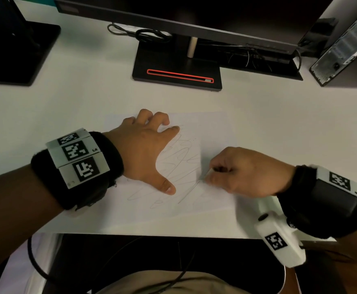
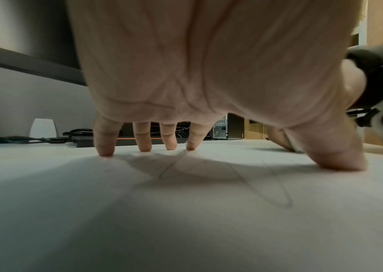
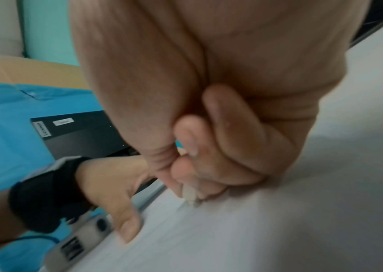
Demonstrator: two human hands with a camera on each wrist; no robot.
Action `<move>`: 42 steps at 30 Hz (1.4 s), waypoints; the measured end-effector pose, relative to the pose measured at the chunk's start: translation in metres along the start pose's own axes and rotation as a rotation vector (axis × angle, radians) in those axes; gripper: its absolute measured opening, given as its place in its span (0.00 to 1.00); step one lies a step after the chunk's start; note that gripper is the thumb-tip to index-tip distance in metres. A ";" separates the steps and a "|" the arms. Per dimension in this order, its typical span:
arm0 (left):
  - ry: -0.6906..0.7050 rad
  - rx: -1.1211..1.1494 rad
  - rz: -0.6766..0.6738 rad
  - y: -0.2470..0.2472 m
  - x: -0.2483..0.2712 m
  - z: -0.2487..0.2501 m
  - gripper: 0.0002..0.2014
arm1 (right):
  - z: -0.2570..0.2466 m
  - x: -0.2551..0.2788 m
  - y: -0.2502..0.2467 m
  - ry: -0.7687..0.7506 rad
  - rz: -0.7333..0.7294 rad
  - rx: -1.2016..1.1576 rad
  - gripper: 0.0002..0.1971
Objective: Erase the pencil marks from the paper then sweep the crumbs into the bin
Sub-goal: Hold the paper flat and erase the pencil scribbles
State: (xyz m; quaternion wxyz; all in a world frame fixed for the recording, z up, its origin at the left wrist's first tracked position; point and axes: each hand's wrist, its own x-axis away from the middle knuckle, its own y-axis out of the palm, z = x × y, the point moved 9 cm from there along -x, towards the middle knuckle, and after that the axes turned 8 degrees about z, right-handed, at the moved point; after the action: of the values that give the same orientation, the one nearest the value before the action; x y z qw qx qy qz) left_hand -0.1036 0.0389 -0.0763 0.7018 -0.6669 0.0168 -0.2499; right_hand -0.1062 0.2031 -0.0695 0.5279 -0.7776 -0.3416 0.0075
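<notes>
A white sheet of paper (image 1: 213, 132) with grey pencil scribbles (image 1: 179, 162) lies on the white desk. My left hand (image 1: 145, 149) is spread on the paper's left part, fingertips (image 2: 106, 150) and thumb pressing it flat. My right hand (image 1: 243, 170) sits on the paper's right side, fingers curled and pinching a small whitish eraser (image 3: 190, 197) whose tip touches the sheet at the scribbles' right edge (image 1: 205, 177). No bin shows in any view.
A monitor stand (image 1: 177, 68) with a red-rimmed slot stands behind the paper, cables (image 1: 143, 35) beside it. Another black stand base (image 1: 18, 52) is at far left, a computer tower (image 1: 342, 45) at far right. The desk's front edge (image 1: 152, 234) runs just below the paper.
</notes>
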 end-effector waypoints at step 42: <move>-0.008 0.019 0.011 0.001 0.000 -0.001 0.66 | 0.010 0.021 -0.001 0.013 0.040 -0.006 0.20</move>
State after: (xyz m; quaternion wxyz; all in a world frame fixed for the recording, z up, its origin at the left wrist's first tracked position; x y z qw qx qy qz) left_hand -0.1038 0.0377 -0.0772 0.7094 -0.6613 0.0152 -0.2435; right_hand -0.0946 0.2231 -0.0659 0.5274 -0.7859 -0.3226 0.0122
